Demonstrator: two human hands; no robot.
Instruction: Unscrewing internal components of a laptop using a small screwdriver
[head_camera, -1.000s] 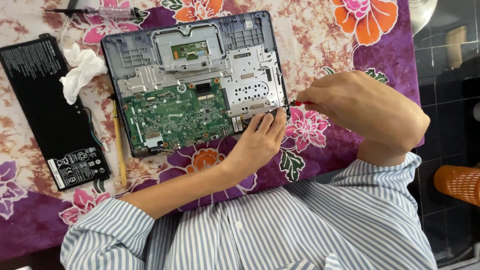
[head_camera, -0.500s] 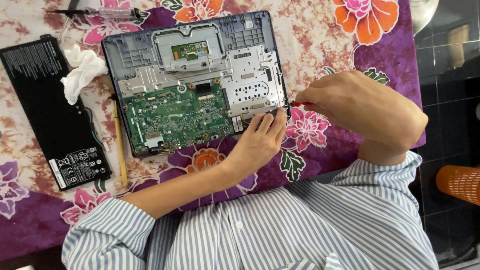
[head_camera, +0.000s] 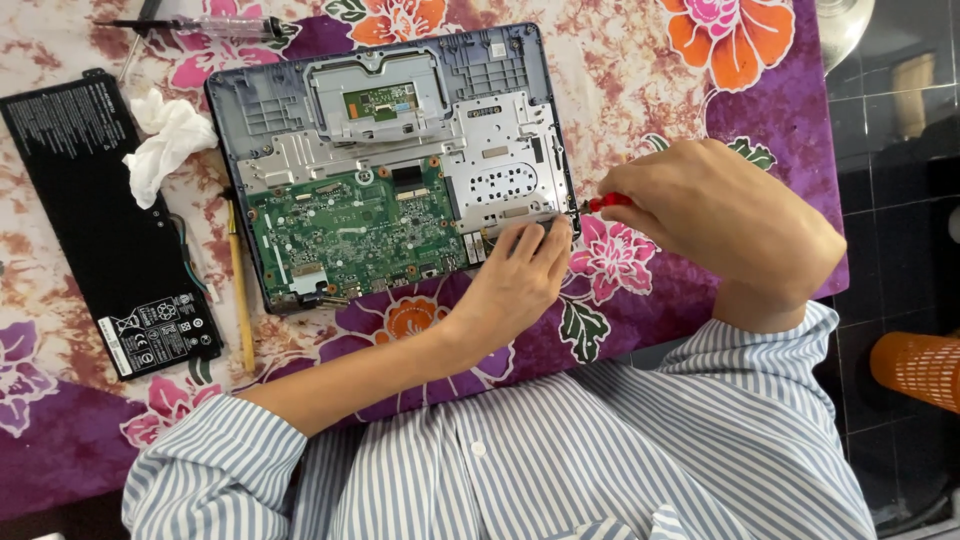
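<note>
An opened grey laptop base (head_camera: 390, 90) lies on a flowered cloth, its green circuit board (head_camera: 355, 235) and silver metal plate (head_camera: 500, 160) exposed. My left hand (head_camera: 515, 280) rests on the laptop's near right corner, fingertips pressing on the edge by the board. My right hand (head_camera: 715, 225) is closed around a red-handled screwdriver (head_camera: 605, 202), whose tip touches the laptop's right edge close to my left fingertips.
A flat black battery pack (head_camera: 100, 220) lies left of the laptop with a crumpled white tissue (head_camera: 165, 140) on it. A thin yellow tool (head_camera: 240, 285) lies beside the laptop. Another screwdriver (head_camera: 210, 25) sits at the far edge. An orange basket (head_camera: 920, 365) stands on the dark floor at right.
</note>
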